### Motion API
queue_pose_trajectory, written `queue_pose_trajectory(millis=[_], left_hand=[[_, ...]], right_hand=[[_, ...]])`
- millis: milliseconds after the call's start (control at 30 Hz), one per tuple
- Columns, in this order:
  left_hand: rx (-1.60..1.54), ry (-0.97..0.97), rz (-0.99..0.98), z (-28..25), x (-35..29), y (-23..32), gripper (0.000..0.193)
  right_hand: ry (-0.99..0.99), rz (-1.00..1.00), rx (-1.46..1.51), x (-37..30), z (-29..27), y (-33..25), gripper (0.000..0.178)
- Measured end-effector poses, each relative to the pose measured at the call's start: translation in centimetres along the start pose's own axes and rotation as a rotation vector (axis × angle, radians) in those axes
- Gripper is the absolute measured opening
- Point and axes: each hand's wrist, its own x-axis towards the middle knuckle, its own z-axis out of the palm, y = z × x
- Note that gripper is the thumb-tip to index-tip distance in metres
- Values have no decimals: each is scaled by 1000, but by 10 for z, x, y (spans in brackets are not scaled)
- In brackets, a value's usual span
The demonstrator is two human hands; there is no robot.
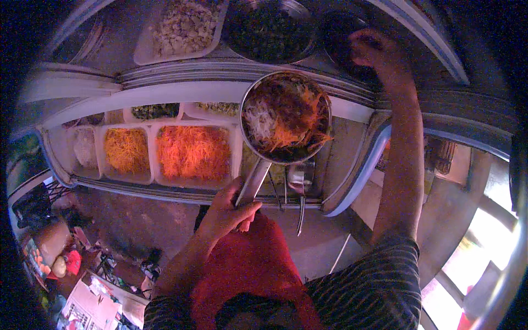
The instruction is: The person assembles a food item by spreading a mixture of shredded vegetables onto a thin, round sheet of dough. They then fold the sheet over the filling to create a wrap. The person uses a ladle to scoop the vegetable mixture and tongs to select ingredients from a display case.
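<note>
I hold a round metal saucepan (283,161) just above the centre of my overhead view, towards 12 to 1 o'clock, over the right part of an open chest with a pale blue rim (360,179). Inside the saucepan, white shreds (258,122) lie at its 9 o'clock side, orange shreds (297,136) spread from 2 round to 6, and something reddish-brown sits between.

My left hand (228,212), near the centre at 7 o'clock, is clamped round the saucepan's straight handle: thumb laid along it, fingers curled beneath, the forearm rising from 7 o'clock.

My right hand (371,50) is well apart from the left, between 1 and 2 o'clock. That arm runs almost straight up from a dark striped sleeve (374,275) at 4 to 5 o'clock; the wrist bends leftwards and the half-curled fingers reach over a dark round bowl (334,34). The shadow is deep there, so I cannot tell whether they grip anything.

In the chest, a tub of shredded carrot (192,151) stands at 9 o'clock, with paler orange shreds (126,148) in the next tub outward. Just beside the saucepan, near 4 o'clock, is a metal ladle (301,184). Beyond the chest's far edge, a metal bowl of dark greens (272,33) sits at 12 o'clock and a white tray of pale chopped pieces (184,27) at 11.
</note>
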Motion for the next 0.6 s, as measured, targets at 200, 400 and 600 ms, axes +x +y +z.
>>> queue_pose_trajectory(millis=[200,400,600], left_hand=[[-36,-1,-36,9,5,8,26],[-60,-16,-5,13,1,11,24],[-83,-28,1,9,-5,7,24]], right_hand=[[-267,-397,-87,-83,41,-84,23],[-25,-115,-92,-100,35,-106,20],[-128,-464,-351,-114,53,-103,15]])
